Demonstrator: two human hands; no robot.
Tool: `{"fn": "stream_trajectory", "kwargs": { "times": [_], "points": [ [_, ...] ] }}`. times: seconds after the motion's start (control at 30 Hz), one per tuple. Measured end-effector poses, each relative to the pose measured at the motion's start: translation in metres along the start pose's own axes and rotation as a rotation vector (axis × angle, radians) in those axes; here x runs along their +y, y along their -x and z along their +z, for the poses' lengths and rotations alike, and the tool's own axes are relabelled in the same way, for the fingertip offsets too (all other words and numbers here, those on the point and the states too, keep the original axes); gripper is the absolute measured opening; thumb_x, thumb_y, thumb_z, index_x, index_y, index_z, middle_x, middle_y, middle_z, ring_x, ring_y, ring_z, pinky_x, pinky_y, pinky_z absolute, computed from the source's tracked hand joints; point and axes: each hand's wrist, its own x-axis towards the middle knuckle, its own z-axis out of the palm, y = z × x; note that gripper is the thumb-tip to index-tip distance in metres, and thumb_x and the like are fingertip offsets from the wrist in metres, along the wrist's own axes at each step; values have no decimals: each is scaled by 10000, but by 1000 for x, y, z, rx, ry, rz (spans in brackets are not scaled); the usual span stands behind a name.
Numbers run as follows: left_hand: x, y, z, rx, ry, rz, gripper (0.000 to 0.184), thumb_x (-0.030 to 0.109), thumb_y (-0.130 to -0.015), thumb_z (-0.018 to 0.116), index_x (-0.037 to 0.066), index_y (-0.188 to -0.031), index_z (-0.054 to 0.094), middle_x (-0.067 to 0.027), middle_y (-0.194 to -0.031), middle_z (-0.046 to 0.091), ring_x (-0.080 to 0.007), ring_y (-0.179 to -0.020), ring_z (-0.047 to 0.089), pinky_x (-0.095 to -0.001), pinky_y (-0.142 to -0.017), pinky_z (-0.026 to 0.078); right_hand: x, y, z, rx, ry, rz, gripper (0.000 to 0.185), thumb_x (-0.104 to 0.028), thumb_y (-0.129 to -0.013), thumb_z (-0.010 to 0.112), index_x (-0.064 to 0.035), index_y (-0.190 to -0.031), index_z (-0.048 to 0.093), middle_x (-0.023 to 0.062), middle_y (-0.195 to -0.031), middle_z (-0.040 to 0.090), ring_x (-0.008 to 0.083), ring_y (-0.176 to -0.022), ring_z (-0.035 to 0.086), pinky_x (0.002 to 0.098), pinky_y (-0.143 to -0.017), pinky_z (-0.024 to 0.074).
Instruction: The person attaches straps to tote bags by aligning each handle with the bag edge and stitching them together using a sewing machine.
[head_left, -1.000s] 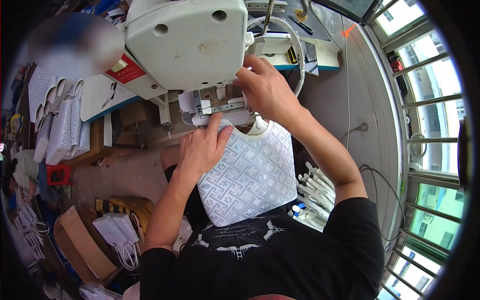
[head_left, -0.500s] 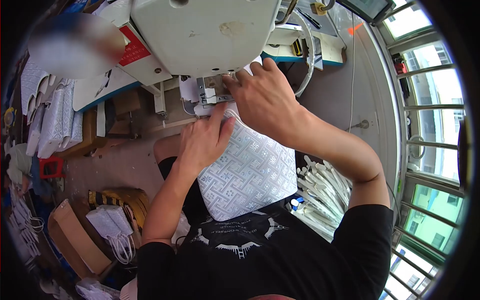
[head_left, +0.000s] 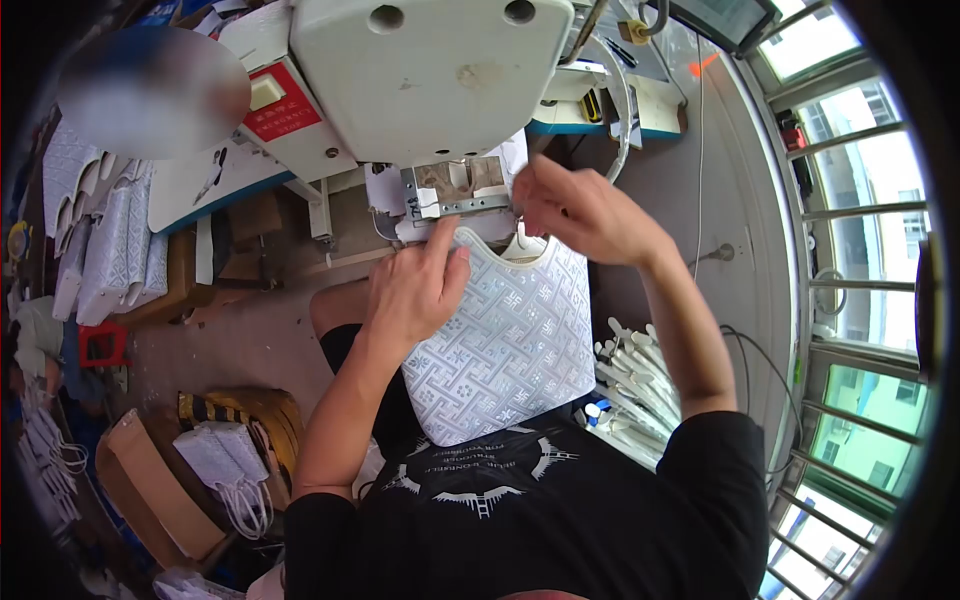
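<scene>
A silver-white patterned handbag (head_left: 510, 335) with a white-trimmed, curved opening hangs from the machine's front towards my lap. My left hand (head_left: 412, 292) grips its upper left corner, with the thumb on the front. The left index finger stretches up to the metal clamp plate (head_left: 475, 207) under the white sewing machine head (head_left: 430, 85). At the plate's right end, above the bag's right corner, is my right hand (head_left: 590, 212). Its fingers are curled together and slightly blurred. A small white piece shows just below them; what they pinch is hidden.
A bundle of white bag handles (head_left: 640, 390) lies beside my right thigh. Stacked patterned bags (head_left: 105, 250) stand at the left, near scissors (head_left: 212, 172) on the table. A cardboard box (head_left: 160, 485) and more bags (head_left: 222, 455) are at lower left. Barred windows line the right.
My right hand has moved right, from the clamp's middle to its right end, uncovering the plate and bag opening. My left hand stays at the left corner. The view has shifted slightly.
</scene>
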Motion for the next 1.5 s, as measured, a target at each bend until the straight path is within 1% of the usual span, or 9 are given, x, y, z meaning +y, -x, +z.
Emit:
{"fn": "stream_trajectory", "kwargs": {
  "times": [0.23, 0.33, 0.43, 0.53, 0.8, 1.0, 1.3, 1.4, 1.5],
  "points": [
    [3, 1, -1, 26, 28, 12, 409, 283, -1021, 568, 45, -1353, 590, -238, -771, 714, -450, -735, 714, -562, -671, 565, 32, 40, 55, 26, 184, -82, 246, -268, -1017, 690, -37, -1101, 708, 126, -1025, 713, 298, -1081, 659, 423, -985, 479],
    [1, 5, -4, 39, 104, 27, 413, 289, -1025, 574, 35, -1350, 588, -233, -798, 720, -429, -772, 723, -531, -702, 565, 32, 34, 46, 96, 64, -256, 250, -278, -1031, 668, -33, -1063, 712, 155, -879, 713, 347, -830, 655, 415, -768, 518],
    [-15, 15, -3, 69, 271, 68, 414, 292, -1029, 579, 20, -1341, 584, -202, -819, 731, -386, -811, 741, -476, -745, 566, 33, 28, 39, 67, 15, -226, 253, -278, -1032, 670, -31, -1029, 723, 131, -883, 714, 324, -815, 652, 406, -742, 504],
    [-52, 39, 8, 387, 433, 102, 369, 277, -1035, 603, -4, -1272, 614, -81, -831, 706, -253, -824, 693, -379, -795, 529, 45, 15, 33, 44, -91, -153, 264, -290, -1029, 681, -31, -1022, 727, 108, -893, 702, 269, -839, 641, 389, -760, 491],
    [-130, 30, 17, -52, 1068, -142, 224, 200, -1020, 661, 6, -911, 637, 49, -785, 561, -62, -742, 467, -251, -663, 371, 42, 12, 27, 75, -314, 95, 315, -317, -984, 753, -35, -1099, 676, 76, -874, 670, 156, -856, 605, 337, -786, 490],
    [-120, -8, -12, 57, 851, -43, 278, 212, -1029, 660, 40, -826, 582, 76, -767, 507, -24, -732, 413, -235, -630, 312, 41, 7, 22, 421, 118, 14, 449, -329, -914, 825, -63, -1185, 586, 69, -852, 664, 194, -750, 591, 351, -769, 509],
    [-124, -4, 8, 109, 1129, -171, 285, 228, -1049, 656, 68, -830, 569, 75, -788, 520, -23, -761, 434, -216, -677, 348, 44, -2, 23, 217, -44, 32, 421, -324, -947, 790, -91, -1232, 587, 81, -869, 674, 195, -721, 614, 339, -743, 518],
    [-118, -4, 1, 102, 1080, -133, 245, 232, -1068, 627, 62, -896, 589, 60, -831, 550, -32, -780, 466, -211, -699, 376, 42, -29, 20, 709, -78, 36, 368, -276, -998, 741, -79, -1275, 600, 65, -854, 680, 157, -701, 609, 309, -696, 516],
    [-114, 9, -1, 106, 1013, -114, 213, 237, -1090, 589, 45, -1006, 626, 37, -887, 588, -45, -799, 511, -204, -717, 410, 42, -53, 17, 670, -67, -58, 322, -219, -1009, 728, -57, -1269, 628, 41, -865, 694, 121, -724, 626, 283, -689, 521]
  ]
}}
